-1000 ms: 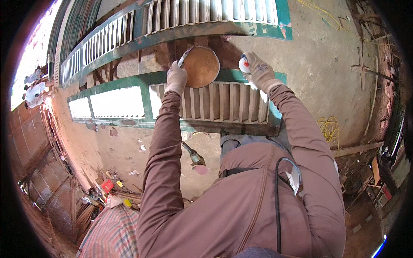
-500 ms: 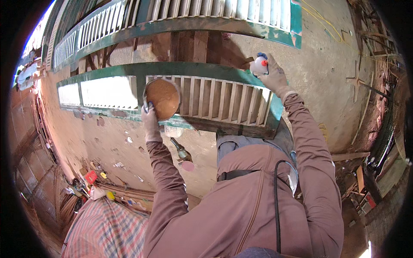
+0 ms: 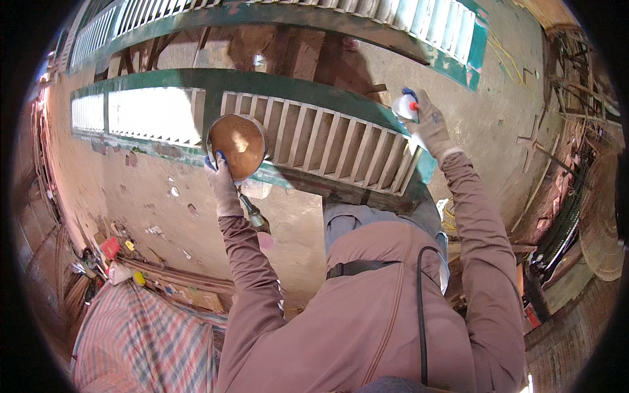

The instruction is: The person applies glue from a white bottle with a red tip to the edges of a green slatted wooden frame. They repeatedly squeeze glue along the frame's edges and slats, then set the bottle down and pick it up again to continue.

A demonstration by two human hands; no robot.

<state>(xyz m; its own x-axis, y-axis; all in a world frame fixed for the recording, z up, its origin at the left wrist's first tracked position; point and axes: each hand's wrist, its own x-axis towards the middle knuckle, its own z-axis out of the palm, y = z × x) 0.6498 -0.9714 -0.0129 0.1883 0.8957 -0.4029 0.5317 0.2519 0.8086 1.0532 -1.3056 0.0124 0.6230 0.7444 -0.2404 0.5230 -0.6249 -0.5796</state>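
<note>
- Head view: what does the left hand have?
- The left hand [image 3: 223, 187], gloved, is closed on the near edge of a round bowl [image 3: 265, 145]. Blue-tipped fingers show at the rim; the others are hidden.
- Contents and position of the bowl?
- Orange-brown paste [image 3: 226, 145]. It stands over the nearer green louvred panel [image 3: 278, 88], left of the person's body. Whether it touches the frame, I cannot tell.
- And the right hand?
- The right hand [image 3: 430, 122], also gloved, is wrapped around a white container [image 3: 403, 110] with a red tip, near that panel's right end. Its grip leaves no visible gap.
- Surroundings?
- A second louvred panel [image 3: 354, 21] lies beyond. A power tool [image 3: 255, 213] lies on the floor [image 3: 164, 209], a pink disc [image 3: 265, 240] just beside it.
</note>
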